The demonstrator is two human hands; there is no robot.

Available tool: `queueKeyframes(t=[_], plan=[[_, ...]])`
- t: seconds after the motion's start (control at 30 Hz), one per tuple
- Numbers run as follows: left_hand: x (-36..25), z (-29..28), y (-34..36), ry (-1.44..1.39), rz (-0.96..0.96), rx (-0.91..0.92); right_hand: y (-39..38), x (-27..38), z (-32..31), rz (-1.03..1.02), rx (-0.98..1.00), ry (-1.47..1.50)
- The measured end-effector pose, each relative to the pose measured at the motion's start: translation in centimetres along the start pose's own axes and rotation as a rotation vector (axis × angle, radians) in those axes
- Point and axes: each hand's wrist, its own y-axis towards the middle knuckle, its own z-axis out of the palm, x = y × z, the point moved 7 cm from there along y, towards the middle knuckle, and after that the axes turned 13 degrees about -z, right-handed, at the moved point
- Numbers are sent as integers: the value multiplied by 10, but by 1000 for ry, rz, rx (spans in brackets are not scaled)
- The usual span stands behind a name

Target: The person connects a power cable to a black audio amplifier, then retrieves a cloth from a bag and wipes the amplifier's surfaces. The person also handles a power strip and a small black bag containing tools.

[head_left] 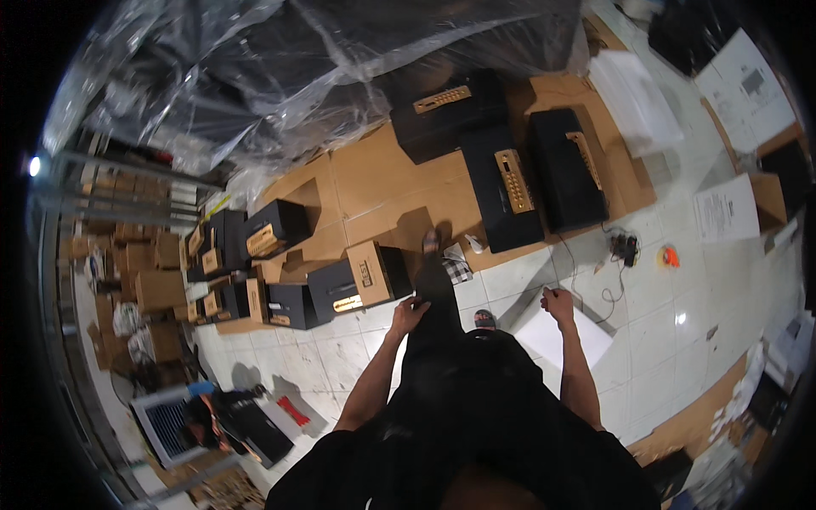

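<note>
My left hand (pixel 410 314) hangs beside my dark trouser leg, its fingers loosely curled with nothing visible in them. Just beyond it, on the cardboard, lies a black speaker-like box (pixel 333 287) with a brown cardboard box (pixel 367 273) against it. My right hand (pixel 558 304) is held out on the right with its fingers curled in, and I see nothing in it. Below that hand a white flat sheet (pixel 565 337) lies on the tiles. One of my feet (pixel 432 241) is on the edge of the cardboard, the other (pixel 484 320) on the tiles.
Large black boxes with gold control panels (pixel 514 183) stand ahead on flattened cardboard (pixel 361 183). Clear plastic sheeting (pixel 340 59) covers a pile behind. Cables with a black adapter (pixel 627 249) and an orange tape roll (pixel 670 257) lie right. Brown cartons (pixel 160 291) are stacked left.
</note>
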Motion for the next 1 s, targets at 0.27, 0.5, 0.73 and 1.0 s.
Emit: queueKeyframes(t=[0.27, 0.5, 0.73, 1.0], plan=[[-110, 31, 205, 589, 63, 346, 125, 60, 81, 50, -22, -63], [-101, 27, 315, 807, -133, 750, 220, 84, 152, -128, 288, -590], [-147, 21, 374, 1028, -448, 493, 370, 72, 196, -8, 367, -705], [-187, 30, 418, 942, -338, 204, 489, 24, 216, -9, -131, -717]])
